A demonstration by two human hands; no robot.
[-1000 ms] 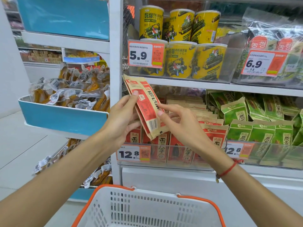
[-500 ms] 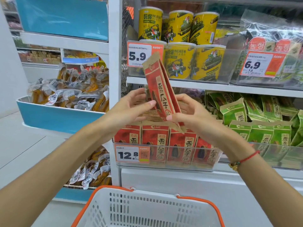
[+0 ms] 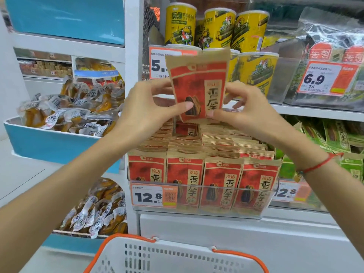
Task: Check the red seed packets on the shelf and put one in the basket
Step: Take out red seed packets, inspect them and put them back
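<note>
A red and tan seed packet [image 3: 198,85] is held upright in front of the shelf, its printed front facing me. My left hand [image 3: 145,109] pinches its lower left edge, thumb on the front. My right hand [image 3: 244,111] pinches its lower right edge the same way. Below them, rows of matching red seed packets [image 3: 202,174] stand in a clear shelf bin [image 3: 197,212]. The white basket with orange handles [image 3: 177,257] sits at the bottom of the view, under my arms.
Yellow snack cans [image 3: 216,30] fill the shelf above. Green seed packets [image 3: 334,138] lie to the right of the red ones. A blue bin of vacuum-packed snacks [image 3: 65,113] hangs at left. Price tags read 12.8, 5.9 and 6.9.
The packet has turned from edge-on and tilted to facing me upright, and both hands have raised it slightly and shifted to its lower corners.
</note>
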